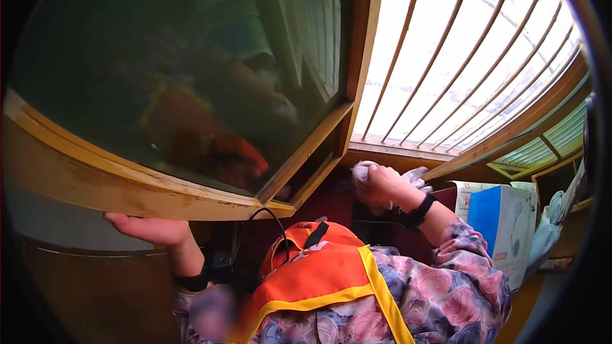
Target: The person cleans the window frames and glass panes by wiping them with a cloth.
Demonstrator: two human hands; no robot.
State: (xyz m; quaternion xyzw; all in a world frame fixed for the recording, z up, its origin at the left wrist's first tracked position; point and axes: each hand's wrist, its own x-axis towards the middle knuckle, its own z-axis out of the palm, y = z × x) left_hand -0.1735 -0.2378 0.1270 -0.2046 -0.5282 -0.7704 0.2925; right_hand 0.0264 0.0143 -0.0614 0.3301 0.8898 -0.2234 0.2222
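My left hand point(153, 229) is against the underside of a wooden-framed window sash point(153, 191). One digit stretches along the bottom rail, and the other fingers are hidden by the frame. A crumpled whitish cloth point(364, 171) is bunched in my right hand point(386, 188), its fingers closed round it. That hand is just below the barred window opening, to the right of the sash. Dark glass point(159, 76) fills the sash and reflects an orange shape and an arm.
Metal bars point(440, 44) cross the bright opening. A second sash point(529, 111) stands swung in on the right. Below it are a blue and white box point(510, 223) and pale plastic bags point(548, 232). An orange apron point(319, 280) with yellow trim covers my front.
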